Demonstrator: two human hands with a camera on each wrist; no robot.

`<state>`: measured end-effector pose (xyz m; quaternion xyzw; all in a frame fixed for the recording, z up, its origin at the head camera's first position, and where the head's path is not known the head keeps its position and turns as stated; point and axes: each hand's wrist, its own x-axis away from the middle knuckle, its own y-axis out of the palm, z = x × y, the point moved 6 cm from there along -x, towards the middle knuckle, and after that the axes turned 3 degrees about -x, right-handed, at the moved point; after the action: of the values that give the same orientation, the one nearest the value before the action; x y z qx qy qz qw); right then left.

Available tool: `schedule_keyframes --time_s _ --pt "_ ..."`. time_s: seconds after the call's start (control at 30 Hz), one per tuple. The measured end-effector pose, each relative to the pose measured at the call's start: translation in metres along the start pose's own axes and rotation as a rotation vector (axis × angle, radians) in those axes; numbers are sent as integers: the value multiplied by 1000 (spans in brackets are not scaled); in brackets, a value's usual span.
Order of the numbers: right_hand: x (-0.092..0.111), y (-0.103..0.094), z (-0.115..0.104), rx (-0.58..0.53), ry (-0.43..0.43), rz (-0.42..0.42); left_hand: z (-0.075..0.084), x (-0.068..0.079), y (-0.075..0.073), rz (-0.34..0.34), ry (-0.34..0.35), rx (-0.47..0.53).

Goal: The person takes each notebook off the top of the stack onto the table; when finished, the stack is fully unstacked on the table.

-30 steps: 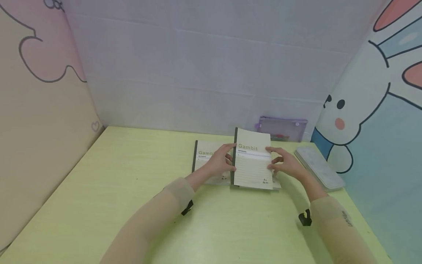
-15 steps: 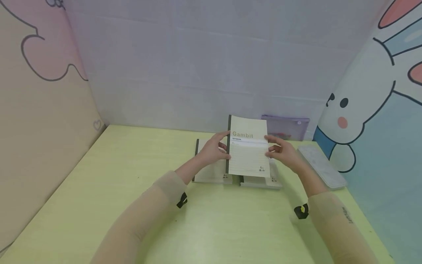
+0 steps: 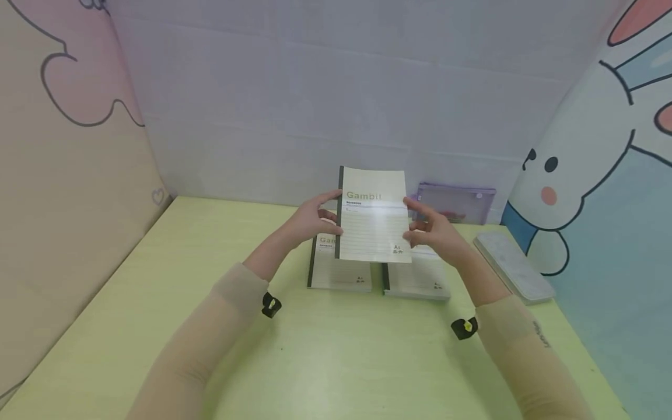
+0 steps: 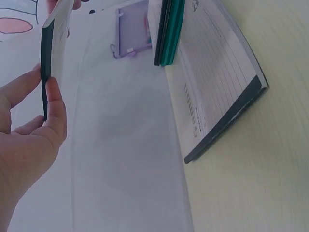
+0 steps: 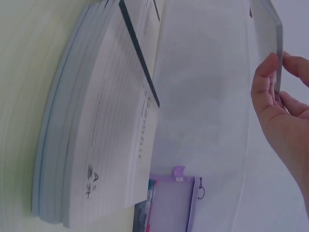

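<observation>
A cream notebook (image 3: 374,221) marked "Gambit", with a dark spine strip, is held up in the air between both hands. My left hand (image 3: 307,223) pinches its spine edge, thumb on one cover and fingers on the other, as the left wrist view shows. At the opposite edge my right hand (image 3: 438,234) pinches the pages side. Below lies another notebook (image 3: 341,273) flat on the table, its upper part covered by the raised one. To its right sits a stack of notebooks (image 3: 417,277); the right wrist view shows several layers in that stack (image 5: 113,125).
A purple mesh zip pouch (image 3: 455,201) with pens inside leans on the back wall (image 3: 273,116). A pale flat case (image 3: 513,267) lies at the table's right edge. The yellow-green table (image 3: 336,356) meets printed side walls at left and right.
Both hands have lifted the notebook off the right stack and carried it up and to the left. The stack and the left notebook have stayed where they were.
</observation>
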<state>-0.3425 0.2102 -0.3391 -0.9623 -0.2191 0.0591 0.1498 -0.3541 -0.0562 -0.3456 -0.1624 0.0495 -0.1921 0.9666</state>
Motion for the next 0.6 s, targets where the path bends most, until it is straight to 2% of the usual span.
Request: schedule_keyframes --time_s 0.2,0.43,0.6 --pt "-13 24 -15 -14 -51 -24 -8 12 -28 7 -26 -28" --pt "-29 49 -23 -82 -38 10 -15 24 -57 50 -49 -34" --pt "-40 71 -23 -134 -50 -15 -23 35 -75 61 -83 -23"
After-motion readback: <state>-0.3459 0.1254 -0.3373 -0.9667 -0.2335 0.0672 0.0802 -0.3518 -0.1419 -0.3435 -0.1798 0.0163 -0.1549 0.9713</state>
